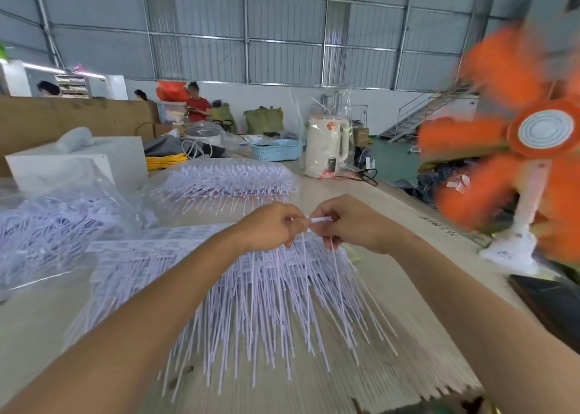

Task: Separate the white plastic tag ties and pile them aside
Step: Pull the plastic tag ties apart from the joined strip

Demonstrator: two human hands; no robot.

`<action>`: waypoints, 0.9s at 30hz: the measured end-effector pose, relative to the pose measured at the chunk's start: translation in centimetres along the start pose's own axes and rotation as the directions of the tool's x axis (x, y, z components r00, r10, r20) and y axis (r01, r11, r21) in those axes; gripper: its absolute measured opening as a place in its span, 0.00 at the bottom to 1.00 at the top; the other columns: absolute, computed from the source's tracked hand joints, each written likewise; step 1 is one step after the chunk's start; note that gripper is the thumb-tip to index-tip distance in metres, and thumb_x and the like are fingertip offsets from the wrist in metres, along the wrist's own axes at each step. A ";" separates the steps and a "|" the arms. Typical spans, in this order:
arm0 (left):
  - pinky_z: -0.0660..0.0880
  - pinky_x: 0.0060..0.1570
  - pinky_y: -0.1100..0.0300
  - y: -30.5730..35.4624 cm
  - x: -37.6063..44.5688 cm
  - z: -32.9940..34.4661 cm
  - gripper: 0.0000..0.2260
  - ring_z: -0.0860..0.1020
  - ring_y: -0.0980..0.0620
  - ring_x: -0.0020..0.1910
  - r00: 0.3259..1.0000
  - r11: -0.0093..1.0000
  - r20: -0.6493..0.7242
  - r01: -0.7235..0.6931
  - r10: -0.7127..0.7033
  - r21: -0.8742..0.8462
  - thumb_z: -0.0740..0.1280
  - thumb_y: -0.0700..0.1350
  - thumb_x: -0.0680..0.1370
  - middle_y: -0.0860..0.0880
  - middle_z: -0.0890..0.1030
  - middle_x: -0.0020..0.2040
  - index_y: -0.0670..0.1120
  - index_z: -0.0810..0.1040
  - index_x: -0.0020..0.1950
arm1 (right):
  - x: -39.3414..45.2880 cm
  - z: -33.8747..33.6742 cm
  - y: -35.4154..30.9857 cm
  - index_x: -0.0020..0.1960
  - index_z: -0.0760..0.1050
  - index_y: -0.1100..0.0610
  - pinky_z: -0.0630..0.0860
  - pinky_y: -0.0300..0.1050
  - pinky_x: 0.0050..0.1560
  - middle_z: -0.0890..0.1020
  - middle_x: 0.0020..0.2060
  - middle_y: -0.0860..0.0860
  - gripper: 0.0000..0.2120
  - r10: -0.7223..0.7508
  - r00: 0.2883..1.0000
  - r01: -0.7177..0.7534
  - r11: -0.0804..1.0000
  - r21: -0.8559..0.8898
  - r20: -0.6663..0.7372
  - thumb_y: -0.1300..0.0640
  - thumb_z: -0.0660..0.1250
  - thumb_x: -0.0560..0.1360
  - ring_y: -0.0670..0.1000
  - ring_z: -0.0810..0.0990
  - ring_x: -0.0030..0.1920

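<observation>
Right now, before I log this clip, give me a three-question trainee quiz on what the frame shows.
1. True or false: both the left hand and the right hand pinch the same white tag piece.
2. The spinning orange fan stands on which side of the table? A) the person's left B) the person's right C) behind the cream kettle
3. Fill in: the fanned-out tag ties lie directly ____ the hands.

Key: 1 true; 2 B; 3 below
</observation>
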State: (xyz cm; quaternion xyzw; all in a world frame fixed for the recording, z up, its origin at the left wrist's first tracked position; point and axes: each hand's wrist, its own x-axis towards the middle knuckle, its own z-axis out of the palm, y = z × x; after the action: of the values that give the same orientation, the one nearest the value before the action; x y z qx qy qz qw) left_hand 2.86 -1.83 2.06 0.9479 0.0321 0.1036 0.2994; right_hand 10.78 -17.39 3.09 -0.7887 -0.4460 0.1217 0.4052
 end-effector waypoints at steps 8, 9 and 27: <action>0.68 0.38 0.57 1.6 0.1 0.9 0.15 0.72 0.48 0.36 0.992 0.950 -0.110 0.094 -0.064 0.298 0.59 0.49 0.81 0.49 0.73 0.32 0.49 0.73 0.34 | 0.3 0.3 0.6 0.33 0.73 0.57 0.73 0.35 0.29 0.75 0.24 0.50 0.13 0.077 0.994 -0.074 0.996 -0.041 0.078 0.61 0.66 0.76 0.44 0.76 0.25; 0.69 0.39 0.57 1.7 0.1 1.1 0.15 0.73 0.47 0.37 0.991 0.944 -0.114 0.106 -0.073 0.313 0.58 0.49 0.81 0.48 0.73 0.34 0.47 0.73 0.36 | 0.3 0.4 0.6 0.32 0.73 0.57 0.73 0.37 0.29 0.75 0.25 0.50 0.14 0.051 0.997 -0.046 0.996 -0.083 0.056 0.62 0.66 0.76 0.45 0.77 0.26; 0.68 0.36 0.60 -0.6 0.0 1.0 0.12 0.71 0.50 0.36 0.982 0.961 0.036 0.188 -0.185 -0.201 0.57 0.32 0.78 0.45 0.77 0.38 0.36 0.80 0.54 | -0.5 -1.2 1.5 0.37 0.77 0.57 0.69 0.41 0.33 0.74 0.29 0.54 0.09 0.112 0.969 -0.038 0.948 0.315 -0.221 0.61 0.65 0.77 0.48 0.71 0.28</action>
State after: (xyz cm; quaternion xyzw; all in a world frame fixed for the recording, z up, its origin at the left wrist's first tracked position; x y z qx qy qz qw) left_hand 3.09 -1.88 0.95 0.9059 0.1079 0.0695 0.4035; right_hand 12.06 -18.85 2.63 -0.7411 -0.3396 0.1108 0.5685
